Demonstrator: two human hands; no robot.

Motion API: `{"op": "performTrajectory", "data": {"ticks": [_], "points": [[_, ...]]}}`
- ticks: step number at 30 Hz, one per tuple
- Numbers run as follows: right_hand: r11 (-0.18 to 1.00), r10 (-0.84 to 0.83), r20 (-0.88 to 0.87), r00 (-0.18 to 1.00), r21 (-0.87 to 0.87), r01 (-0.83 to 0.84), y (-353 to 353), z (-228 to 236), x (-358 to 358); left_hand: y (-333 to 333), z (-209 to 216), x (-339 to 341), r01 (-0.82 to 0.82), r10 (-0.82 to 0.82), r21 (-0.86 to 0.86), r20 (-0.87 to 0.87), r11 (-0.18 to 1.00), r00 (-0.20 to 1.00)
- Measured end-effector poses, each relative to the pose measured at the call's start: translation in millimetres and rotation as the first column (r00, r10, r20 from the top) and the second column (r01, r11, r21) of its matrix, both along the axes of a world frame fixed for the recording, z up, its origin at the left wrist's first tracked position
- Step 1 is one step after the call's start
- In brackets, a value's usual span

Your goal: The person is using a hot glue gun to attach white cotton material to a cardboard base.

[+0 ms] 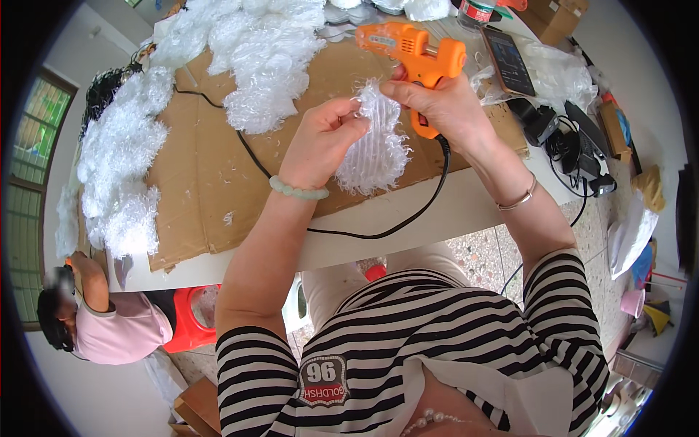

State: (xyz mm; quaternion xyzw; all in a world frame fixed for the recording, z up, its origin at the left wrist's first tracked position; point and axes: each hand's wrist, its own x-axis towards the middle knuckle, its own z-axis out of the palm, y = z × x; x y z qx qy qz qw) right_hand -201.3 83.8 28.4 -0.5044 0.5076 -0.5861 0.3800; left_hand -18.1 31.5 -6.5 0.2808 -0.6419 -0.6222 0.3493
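Note:
My left hand (317,146) is closed in a pinch on the upper left edge of a white fringed fabric piece (376,149). The piece is ribbed and oval, with shaggy strands along its border, and it hangs over the cardboard sheet (207,182). My right hand (453,109) grips an orange hot glue gun (415,52), its nozzle turned to the left. The right thumb and fingertips also reach the top of the fabric piece; whether they pinch it is hard to make out. From the gun's handle a black cord (429,207) loops below my hands and across the cardboard.
White shaggy pieces (251,54) are heaped at the far side and left. A phone (508,62), a bottle (475,13) and black adapters with cables (575,146) lie at right. At the table's left end, a co-worker in pink (124,328) sits on a red stool (191,320).

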Motion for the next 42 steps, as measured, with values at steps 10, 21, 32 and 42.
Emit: {"op": "performTrajectory", "data": {"ticks": [10,21,32,42], "points": [[1.0,0.025,-0.215,0.976,0.014,-0.022,-4,-12,8,5,7,-1,-0.001,0.003,0.091,-0.023,0.996,1.0],[0.986,0.163,0.046,0.986,0.038,-0.165,2,-13,2,6,8,-3,-0.074,0.083,0.094,-0.09,0.993,0.992],[0.981,0.193,0.11,0.975,-0.021,-0.191,3,-18,4,-6,2,-6,-0.401,0.385,-0.022,-0.236,0.916,0.893],[0.993,0.12,0.137,0.983,-0.002,-0.121,2,-18,8,8,2,-10,-0.328,0.301,-0.285,-0.137,0.9,0.944]]}}
